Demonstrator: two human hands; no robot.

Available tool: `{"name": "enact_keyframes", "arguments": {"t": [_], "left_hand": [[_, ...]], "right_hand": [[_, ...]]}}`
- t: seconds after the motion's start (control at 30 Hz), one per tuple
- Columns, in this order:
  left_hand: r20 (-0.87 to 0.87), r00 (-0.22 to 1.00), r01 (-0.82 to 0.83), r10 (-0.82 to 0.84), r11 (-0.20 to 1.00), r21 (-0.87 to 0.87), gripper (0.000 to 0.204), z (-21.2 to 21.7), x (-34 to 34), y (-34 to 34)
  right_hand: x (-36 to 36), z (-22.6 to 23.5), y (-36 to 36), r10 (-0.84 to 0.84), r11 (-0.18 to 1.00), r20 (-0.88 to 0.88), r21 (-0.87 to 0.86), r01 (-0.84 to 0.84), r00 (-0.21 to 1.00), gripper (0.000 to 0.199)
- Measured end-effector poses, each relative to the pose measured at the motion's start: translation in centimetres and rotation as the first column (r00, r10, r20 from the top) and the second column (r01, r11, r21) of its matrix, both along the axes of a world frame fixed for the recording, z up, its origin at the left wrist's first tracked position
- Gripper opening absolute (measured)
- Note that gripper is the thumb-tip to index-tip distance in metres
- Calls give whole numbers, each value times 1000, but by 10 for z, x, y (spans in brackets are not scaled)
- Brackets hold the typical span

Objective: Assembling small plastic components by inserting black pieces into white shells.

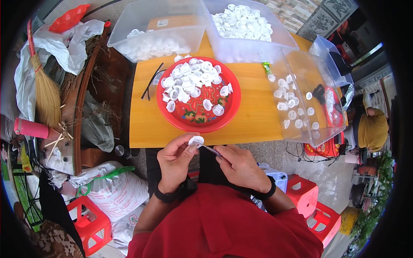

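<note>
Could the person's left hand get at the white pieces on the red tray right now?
Probably yes, once freed. The left hand pinches a small white cap, so its grip is busy. The red tray sits just ahead on the wooden table, with nothing in between.

Glossy red plastic tray (230, 112) on smooth wooden table (254, 116).

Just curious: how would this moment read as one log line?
left hand: holds white cap | right hand: thin tool at cap | red tray: caps
</note>
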State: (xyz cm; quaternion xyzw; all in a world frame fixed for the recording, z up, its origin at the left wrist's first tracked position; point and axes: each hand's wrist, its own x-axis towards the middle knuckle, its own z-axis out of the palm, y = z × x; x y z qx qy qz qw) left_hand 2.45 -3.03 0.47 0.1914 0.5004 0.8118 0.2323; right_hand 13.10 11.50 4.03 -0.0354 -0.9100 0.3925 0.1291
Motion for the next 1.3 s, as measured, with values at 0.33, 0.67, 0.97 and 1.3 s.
{"name": "enact_keyframes", "arguments": {"t": [0.33,0.67,0.97,1.3], "left_hand": [[-91,994,-56,53,998,-31,27,0,1,0],[-54,998,-29,27,998,-49,25,0,1,1],[18,1000,17,-17,1000,-20,21,1,2,0],[64,998,20,-21,1000,13,22,0,3,2]], "right_hand": [[-2,1,1,49,994,30,-102,-45,998,23],[-2,2,-1,1,1000,27,26,-1,1000,25],[-9,13,0,72,967,66,239,-86,995,45],[-13,-9,9,153,934,17,-330,-138,988,46]]}}
